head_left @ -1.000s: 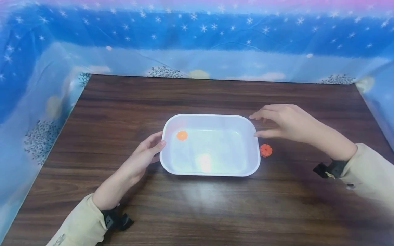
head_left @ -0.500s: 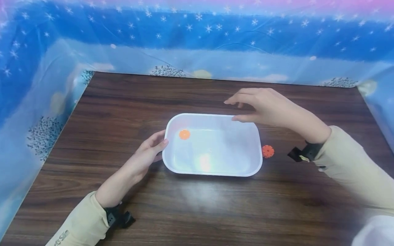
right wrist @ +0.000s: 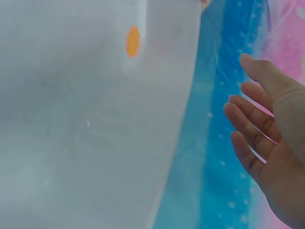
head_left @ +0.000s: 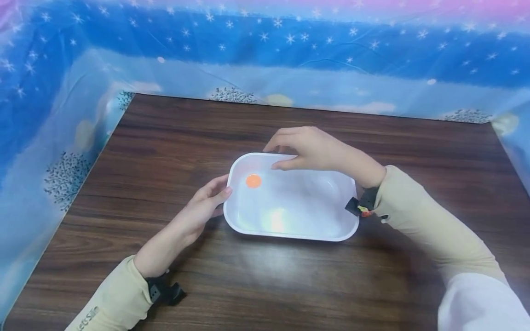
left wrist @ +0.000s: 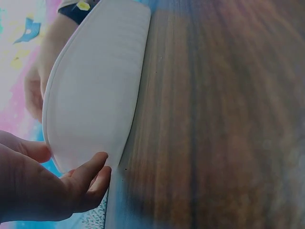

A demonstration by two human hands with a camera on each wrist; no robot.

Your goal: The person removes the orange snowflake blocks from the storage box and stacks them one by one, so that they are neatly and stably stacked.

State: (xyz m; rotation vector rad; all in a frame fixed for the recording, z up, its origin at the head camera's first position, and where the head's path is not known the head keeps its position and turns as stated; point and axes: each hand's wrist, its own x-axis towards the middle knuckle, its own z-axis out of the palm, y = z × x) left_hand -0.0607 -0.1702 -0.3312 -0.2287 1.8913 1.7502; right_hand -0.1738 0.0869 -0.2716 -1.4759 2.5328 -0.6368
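A white rectangular plastic tub (head_left: 290, 207) with rounded corners sits mid-table. My left hand (head_left: 203, 202) holds its left end, thumb at the rim; in the left wrist view, the fingers (left wrist: 90, 174) lie against the outer wall. Above the tub's far side hovers my right hand (head_left: 312, 149), thumb apart from the loosely bent fingers. The right wrist view shows that palm (right wrist: 267, 129) with nothing in it. One orange round disc (head_left: 253, 180) lies inside the tub near its far left corner. A red-orange notched disc (head_left: 366, 213) outside the right end is mostly hidden by the right wrist strap.
The dark wood-grain table (head_left: 265, 285) extends around the tub. A blue curtain (head_left: 248, 41) with snowflakes hangs along the back and sides. Black camera straps (head_left: 163, 292) sit on both wrists.
From the tub's right end, my right hand has moved left over its far side, and its wrist now covers most of the red-orange disc. My left hand keeps its hold.
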